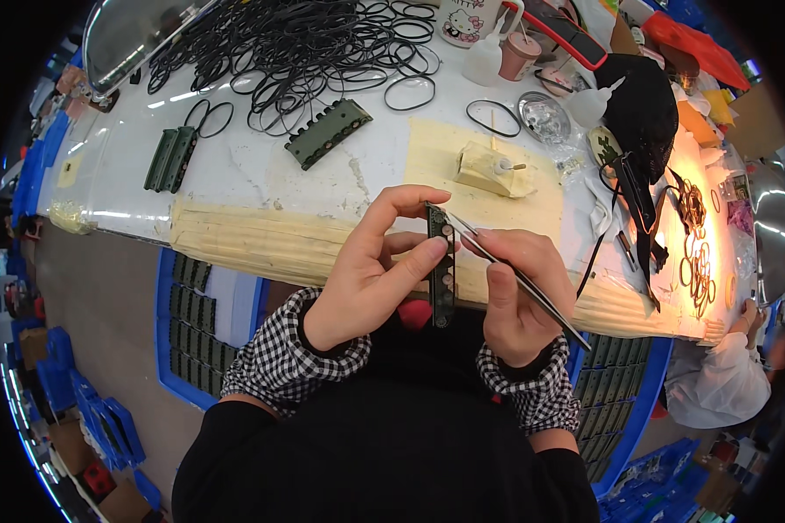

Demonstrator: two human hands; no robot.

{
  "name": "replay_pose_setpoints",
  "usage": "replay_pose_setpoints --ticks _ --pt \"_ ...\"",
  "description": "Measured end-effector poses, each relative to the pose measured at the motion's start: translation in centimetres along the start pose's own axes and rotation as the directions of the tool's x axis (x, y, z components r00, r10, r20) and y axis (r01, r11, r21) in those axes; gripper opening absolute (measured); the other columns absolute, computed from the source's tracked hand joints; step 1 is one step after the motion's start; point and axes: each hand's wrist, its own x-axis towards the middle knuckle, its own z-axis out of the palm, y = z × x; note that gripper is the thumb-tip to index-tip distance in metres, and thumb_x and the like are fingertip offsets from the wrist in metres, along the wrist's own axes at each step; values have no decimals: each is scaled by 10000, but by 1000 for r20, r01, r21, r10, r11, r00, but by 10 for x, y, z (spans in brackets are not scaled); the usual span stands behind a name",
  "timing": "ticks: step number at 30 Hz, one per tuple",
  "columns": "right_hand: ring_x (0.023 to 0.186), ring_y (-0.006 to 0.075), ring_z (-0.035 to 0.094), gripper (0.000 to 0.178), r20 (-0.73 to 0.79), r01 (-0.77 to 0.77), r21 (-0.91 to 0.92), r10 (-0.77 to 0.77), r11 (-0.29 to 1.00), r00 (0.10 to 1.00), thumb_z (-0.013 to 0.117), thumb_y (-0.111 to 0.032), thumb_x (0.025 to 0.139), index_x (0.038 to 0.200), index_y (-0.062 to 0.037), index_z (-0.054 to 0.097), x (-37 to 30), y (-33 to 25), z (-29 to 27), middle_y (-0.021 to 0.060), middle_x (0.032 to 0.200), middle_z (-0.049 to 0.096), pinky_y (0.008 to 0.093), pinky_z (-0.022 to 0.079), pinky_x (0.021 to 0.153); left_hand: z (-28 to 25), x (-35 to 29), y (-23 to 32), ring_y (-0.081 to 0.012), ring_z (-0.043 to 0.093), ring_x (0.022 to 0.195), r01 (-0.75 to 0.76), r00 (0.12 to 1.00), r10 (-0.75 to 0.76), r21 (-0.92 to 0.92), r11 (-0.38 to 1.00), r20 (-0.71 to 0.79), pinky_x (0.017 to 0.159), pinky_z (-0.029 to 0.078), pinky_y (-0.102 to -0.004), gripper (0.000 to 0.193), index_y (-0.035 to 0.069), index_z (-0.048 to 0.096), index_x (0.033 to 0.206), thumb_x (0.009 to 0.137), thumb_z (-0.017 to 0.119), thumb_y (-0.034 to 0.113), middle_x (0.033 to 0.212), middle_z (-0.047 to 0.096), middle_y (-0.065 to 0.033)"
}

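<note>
Above the table edge (235, 240), left hand (371, 270) pinches a dark green strip (443, 270), long axis upright. Right hand (515, 296), just beside it, fingers clamped on tweezers (515, 275); tips meet the strip's top end.

The person wears a black top with black sleeves. Black-and-white checked cuffs sit gathered at both wrists, just behind the bare left hand (366, 279) and right hand (519, 292).
</note>
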Motion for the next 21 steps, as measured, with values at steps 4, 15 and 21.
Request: replay_pose_setpoints --ticks 4,15,21 --pt "831 253 656 179 -7 -15 33 15 999 1000 681 -67 858 1007 30 661 -1 -3 1 149 913 676 298 523 717 -1 -2 -1 -99 580 975 -1 1000 1 -6 1000 2 725 508 -184 398 55 421 1322 943 530 3 1197 444 -61" --pt "895 246 627 209 -51 -7 54 9 999 999 490 -121 975 985 27 638 7 2 -9 163 1018 647 330 497 814 -6 1 3 -207 587 1105 55 997 -54 -22 998 62 907 496 -305 452 35 311 1371 967 494 121 1304 509 -174" --pt "719 73 533 221 305 -358 201 289 912 907 584 6 891 1105 -21 637 23 -6 -17 71 933 570 194 432 597 -25 7 5 -116 546 1081 217 926 -149 -168 961 346 933 426 -261 219 32 400 1178 976 477 65 1145 612 -117"
